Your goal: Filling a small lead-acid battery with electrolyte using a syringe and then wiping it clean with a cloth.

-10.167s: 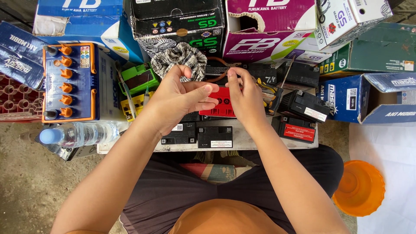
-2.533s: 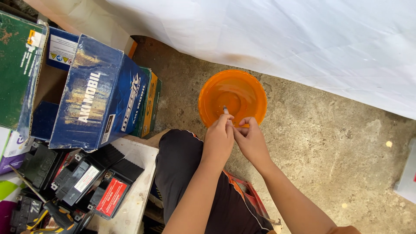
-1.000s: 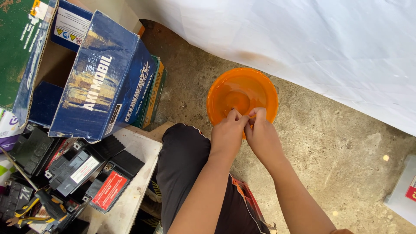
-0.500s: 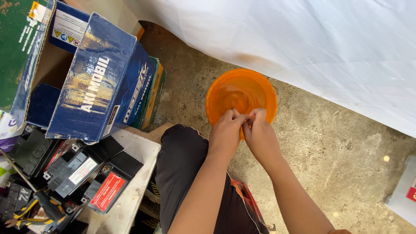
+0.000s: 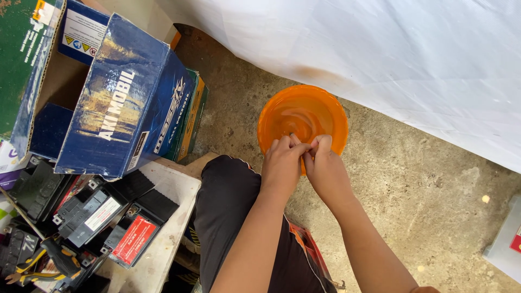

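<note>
An orange plastic basin [image 5: 325,106] with a little liquid in it stands on the concrete floor. Both hands hover over its near rim. My left hand [image 5: 282,165] and my right hand [image 5: 327,172] are pressed together, fingertips meeting just above the liquid. Whether something small is pinched between the fingers is hidden from view. My knee in dark trousers [image 5: 228,201] lies just left of the hands.
A white sheet [image 5: 391,59] covers the ground behind the basin. Blue and green cardboard boxes [image 5: 125,103] stand at the left. Several small black batteries [image 5: 103,211] lie on a white board at lower left, beside pliers with yellow handles [image 5: 38,268]. A grey box [image 5: 507,241] is at the right edge.
Ten seconds ago the hands worked over the batteries; the view has since turned to the basin. In the last second the hands stayed joined over its near rim, barely shifting.
</note>
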